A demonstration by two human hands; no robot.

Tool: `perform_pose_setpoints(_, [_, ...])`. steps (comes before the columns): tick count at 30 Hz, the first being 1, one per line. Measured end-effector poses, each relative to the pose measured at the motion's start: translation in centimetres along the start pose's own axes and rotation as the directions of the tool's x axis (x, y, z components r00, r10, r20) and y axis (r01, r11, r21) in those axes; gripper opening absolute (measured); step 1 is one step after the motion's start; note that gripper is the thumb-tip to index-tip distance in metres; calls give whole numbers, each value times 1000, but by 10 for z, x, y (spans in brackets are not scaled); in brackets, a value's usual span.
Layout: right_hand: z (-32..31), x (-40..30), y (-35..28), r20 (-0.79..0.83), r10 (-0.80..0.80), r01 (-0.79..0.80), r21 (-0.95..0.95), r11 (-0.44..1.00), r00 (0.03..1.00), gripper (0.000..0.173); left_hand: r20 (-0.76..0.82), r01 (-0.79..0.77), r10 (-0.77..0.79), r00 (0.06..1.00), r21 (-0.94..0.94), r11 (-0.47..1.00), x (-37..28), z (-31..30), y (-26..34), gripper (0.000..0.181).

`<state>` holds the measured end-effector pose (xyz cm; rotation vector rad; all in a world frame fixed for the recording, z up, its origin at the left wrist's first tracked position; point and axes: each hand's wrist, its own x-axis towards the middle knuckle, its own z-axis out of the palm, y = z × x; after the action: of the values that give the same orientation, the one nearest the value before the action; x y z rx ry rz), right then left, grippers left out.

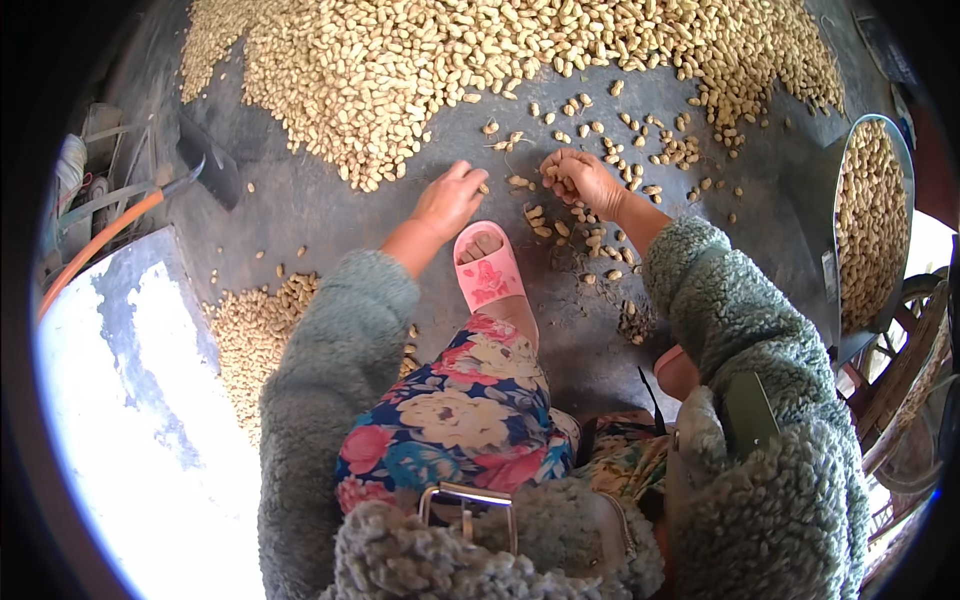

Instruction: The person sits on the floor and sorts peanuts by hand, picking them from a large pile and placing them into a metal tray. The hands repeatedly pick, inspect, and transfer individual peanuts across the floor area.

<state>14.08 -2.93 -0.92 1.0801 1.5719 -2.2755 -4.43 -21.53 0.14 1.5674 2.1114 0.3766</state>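
Note:
Over the dark floor (352, 217), my left hand (448, 201) has its fingers curled, with an unshelled peanut (484, 189) at the fingertips. My right hand (589, 184) is bent inward to its right, pinching a peanut (553, 172) between thumb and fingers; its palm is hidden. Loose peanuts (536, 217), some with thin stems, lie just below and between the hands. More single peanuts (637, 142) are scattered past my right hand. A large heap of peanuts (465, 45) spreads across the far side.
A metal scoop-like container (904, 169) full of peanuts stands at right. A smaller peanut pile (259, 322) lies at left, near a shovel blade (214, 165) and an orange pole (97, 247). My pink slipper (491, 281) is between my arms. Dark debris (636, 322) lies near the other foot.

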Motion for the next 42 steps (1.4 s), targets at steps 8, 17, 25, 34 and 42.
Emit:
perform_pose_setpoints(8, [33, 18, 10, 10, -464, 277, -814, 510, 886, 24, 441, 528, -433, 787, -843, 101, -2, 22, 4, 17])
perform_pose_setpoints(17, [25, -9, 6, 246, 149, -250, 459, 853, 958, 12, 537, 479, -203, 818, -833, -276, -20, 16, 20, 23])
perform_pose_setpoints(25, [23, -18, -2, 451, 75, -401, 691, 602, 889, 9, 459, 395, -239, 856, -878, -271, -9, 5, 41, 23])
perform_pose_setpoints(34, [24, -28, 1, 329, 145, -318, 569, 758, 933, 35, 401, 410, -321, 858, -911, -43, -3, 2, 57, 19])
perform_pose_setpoints(42, [16, -35, 1, 417, 32, -358, 734, 577, 908, 71, 392, 355, -302, 869, -919, -174, -6, 8, 47, 18])
